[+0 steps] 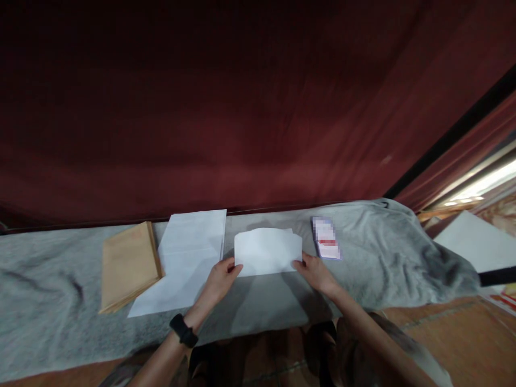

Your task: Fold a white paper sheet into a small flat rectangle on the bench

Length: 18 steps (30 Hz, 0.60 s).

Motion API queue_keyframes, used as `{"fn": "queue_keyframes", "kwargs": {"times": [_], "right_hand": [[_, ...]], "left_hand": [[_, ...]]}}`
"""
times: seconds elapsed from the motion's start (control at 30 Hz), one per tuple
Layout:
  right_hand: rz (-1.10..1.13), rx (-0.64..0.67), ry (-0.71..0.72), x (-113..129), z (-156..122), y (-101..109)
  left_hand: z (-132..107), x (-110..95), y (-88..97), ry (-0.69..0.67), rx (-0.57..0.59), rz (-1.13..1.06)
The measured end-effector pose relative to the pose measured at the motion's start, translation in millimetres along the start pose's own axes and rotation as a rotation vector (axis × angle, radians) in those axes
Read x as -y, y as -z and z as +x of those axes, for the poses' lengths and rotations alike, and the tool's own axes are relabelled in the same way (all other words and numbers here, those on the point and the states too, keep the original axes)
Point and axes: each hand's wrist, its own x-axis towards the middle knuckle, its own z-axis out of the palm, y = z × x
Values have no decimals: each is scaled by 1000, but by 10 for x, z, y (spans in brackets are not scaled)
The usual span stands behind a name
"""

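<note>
Between my hands is a white sheet of paper (268, 251), its top edge curved and another paper edge showing behind it. My left hand (221, 277) pinches its lower left corner, thumb in front. At the lower right corner, my right hand (316, 271) grips it the same way. Left of my left hand lie large white paper sheets (193, 252), partly overlapping. A stack of brown envelopes (129, 266) rests beside them, touching the sheets' edge. To the right of my right hand is a phone-shaped item (326, 238) with a blurred face.
A grey cloth (371, 242) covers the long narrow surface, wrinkled at both ends. Behind it hangs a dark red fabric wall (242, 134) with a black pole (451, 134) at right. A white panel (479, 242) stands at far right, above a tiled floor (455, 333).
</note>
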Motion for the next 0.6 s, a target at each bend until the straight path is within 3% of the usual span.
{"fn": "queue_keyframes", "kwargs": {"times": [0.2, 0.27, 0.33, 0.43, 0.6], "right_hand": [[219, -34, 1, 25, 5, 90], [333, -64, 134, 36, -6, 140], [385, -26, 321, 27, -31, 169], [286, 90, 458, -36, -76, 160], [78, 107, 425, -100, -90, 81]], "left_hand": [[63, 14, 117, -60, -65, 45], [78, 27, 178, -121, -54, 62], [81, 65, 231, -212, 37, 70], [77, 189, 275, -312, 188, 130], [84, 413, 267, -381, 268, 280]]}}
